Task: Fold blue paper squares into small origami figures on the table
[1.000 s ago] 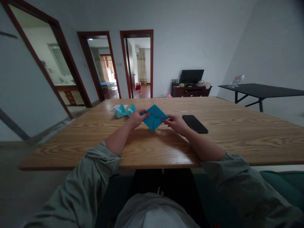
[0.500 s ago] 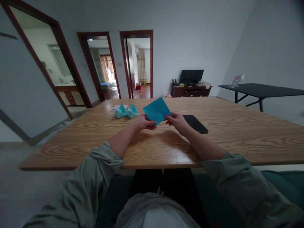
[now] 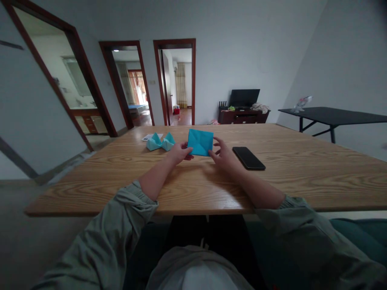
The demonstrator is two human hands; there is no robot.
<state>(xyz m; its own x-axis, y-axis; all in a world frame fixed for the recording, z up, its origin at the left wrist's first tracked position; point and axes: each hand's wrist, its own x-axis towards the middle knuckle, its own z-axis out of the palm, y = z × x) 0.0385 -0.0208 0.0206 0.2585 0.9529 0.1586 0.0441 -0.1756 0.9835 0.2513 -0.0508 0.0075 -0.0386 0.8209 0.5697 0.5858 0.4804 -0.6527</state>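
Note:
A folded square of blue paper [image 3: 200,141] with crease lines is held up above the table. My left hand [image 3: 180,153] pinches its lower left edge, the thumb in front and the fingers behind. At the right side, my right hand [image 3: 223,154] has its thumb at the lower right corner and its index finger by the upper right edge. To the left, beyond my left hand, stands a folded light-blue paper piece [image 3: 160,142] with two pointed peaks.
The wooden table [image 3: 121,183] spans the front. A black phone [image 3: 248,158] lies to the right of my right hand. Behind the peaked paper lies a white printed card [image 3: 148,137]. A black table [image 3: 335,115] is at the far right, and a TV cabinet [image 3: 225,117] stands by the back wall.
The blue paper has turned from a diamond tilt to nearly level edges and come slightly lower. My right hand has shifted its fingers along the paper's right side.

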